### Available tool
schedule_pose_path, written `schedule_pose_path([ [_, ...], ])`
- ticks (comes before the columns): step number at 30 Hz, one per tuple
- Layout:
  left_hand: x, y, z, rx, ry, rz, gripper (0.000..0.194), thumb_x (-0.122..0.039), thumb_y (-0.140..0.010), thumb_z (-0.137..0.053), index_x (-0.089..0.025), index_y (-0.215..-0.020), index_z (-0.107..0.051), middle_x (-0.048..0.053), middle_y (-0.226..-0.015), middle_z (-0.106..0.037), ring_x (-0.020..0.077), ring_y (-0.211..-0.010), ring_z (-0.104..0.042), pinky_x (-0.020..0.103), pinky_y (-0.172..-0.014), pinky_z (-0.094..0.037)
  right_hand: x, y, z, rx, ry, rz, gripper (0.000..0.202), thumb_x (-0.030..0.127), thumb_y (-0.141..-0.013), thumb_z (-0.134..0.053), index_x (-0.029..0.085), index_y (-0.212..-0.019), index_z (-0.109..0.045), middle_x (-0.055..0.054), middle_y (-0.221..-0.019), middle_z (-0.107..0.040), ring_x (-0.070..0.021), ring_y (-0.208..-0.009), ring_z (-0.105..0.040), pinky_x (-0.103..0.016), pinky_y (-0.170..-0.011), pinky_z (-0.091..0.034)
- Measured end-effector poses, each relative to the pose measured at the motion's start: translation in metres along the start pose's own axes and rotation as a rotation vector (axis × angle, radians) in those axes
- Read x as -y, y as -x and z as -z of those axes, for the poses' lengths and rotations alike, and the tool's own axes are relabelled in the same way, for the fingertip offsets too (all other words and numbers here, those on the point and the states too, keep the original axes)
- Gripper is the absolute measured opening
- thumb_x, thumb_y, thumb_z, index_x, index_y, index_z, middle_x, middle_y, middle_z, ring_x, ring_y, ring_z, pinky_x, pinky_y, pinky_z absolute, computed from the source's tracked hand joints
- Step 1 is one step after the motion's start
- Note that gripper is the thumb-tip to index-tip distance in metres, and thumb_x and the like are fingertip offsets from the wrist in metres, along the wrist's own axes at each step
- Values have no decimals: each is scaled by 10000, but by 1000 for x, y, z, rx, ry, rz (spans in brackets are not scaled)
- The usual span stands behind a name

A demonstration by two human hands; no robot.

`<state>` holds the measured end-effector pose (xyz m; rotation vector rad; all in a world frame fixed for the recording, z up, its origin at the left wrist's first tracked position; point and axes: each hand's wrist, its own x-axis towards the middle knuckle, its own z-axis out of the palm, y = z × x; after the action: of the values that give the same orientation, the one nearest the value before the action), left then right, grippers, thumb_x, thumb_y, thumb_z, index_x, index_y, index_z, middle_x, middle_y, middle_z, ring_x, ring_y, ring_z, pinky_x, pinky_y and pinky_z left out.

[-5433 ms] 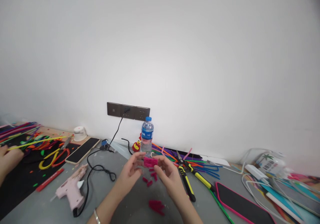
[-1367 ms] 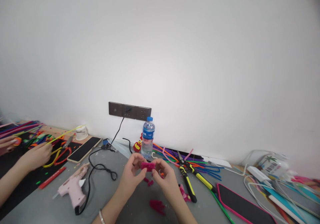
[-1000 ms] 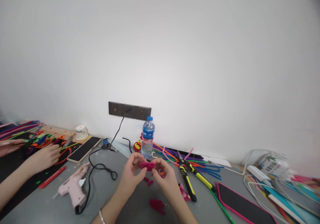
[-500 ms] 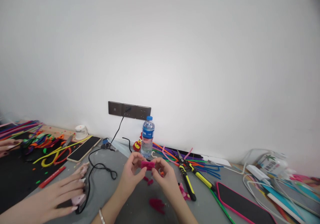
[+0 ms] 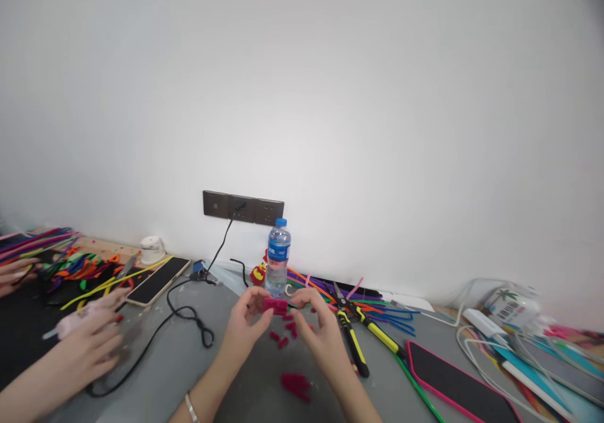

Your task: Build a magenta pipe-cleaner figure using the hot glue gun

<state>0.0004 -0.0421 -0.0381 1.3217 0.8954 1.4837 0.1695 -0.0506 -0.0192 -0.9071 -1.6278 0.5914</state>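
Observation:
A small magenta fuzzy piece (image 5: pixel 275 306) is pinched between the thumb and fingers of my left hand (image 5: pixel 249 322), above the grey table (image 5: pixel 245 385). My right hand (image 5: pixel 315 322) is at the right end of the piece, thumb and fingers curled close together; whether it grips anything is too small to make out. Short magenta bits (image 5: pixel 282 342) lie on the table below my hands. Nearer to me is a larger magenta clump (image 5: pixel 296 385). Just behind my hands stands a water bottle (image 5: pixel 278 256) with a blue cap.
Yellow-black pliers (image 5: pixel 353 341) and coloured pipe cleaners (image 5: pixel 387 313) lie to the right, beside a pink-cased phone (image 5: pixel 457 382). At left, another person's hand (image 5: pixel 75 354) holds a pale pink object (image 5: pixel 82 322) with a black cable near a second phone (image 5: pixel 159 281).
My right hand's fingers have shifted slightly right, showing more of the magenta piece. More magenta bits show below. The other person's hand and pale pink object moved left.

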Motion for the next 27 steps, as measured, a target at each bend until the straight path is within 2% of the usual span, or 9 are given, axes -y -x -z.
schedule_pose_path([
  [3, 1, 2, -1, 35, -8, -2, 160, -211, -732, -696, -171, -864, -614, 25, -812, -635, 180, -796, -624, 274, -758, -502, -2, -1, 1, 42, 6, 58, 83, 149, -834, -562, 210, -802, -610, -48, -872, -622, -218, -896, -586, -323, -811, -440],
  [9, 0, 5, -4, 98, -11, 31, 173, -226, -761, -680, -169, -920, -639, 60, -880, -682, 213, -869, -654, 312, -816, -520, -1, -1, 1, 88, 54, 30, 97, 149, -848, -565, 211, -777, -591, -39, -842, -611, -218, -856, -583, -319, -776, -428],
  [15, -1, 5, -3, 46, 3, 83, 291, -218, -748, -697, -192, -1027, -620, 63, -939, -684, 213, -920, -653, 301, -815, -530, -2, 1, 2, 135, 124, 33, 99, 151, -871, -544, 215, -804, -577, -32, -849, -610, -220, -861, -574, -333, -799, -397],
  [27, -4, 3, -2, 17, 55, 121, 356, -306, -703, -757, -179, -1013, -638, 63, -908, -673, 201, -843, -651, 289, -749, -530, -4, 1, 5, 161, 60, 51, 135, 110, -849, -566, 220, -814, -636, -30, -815, -616, -211, -810, -574, -315, -758, -414],
])
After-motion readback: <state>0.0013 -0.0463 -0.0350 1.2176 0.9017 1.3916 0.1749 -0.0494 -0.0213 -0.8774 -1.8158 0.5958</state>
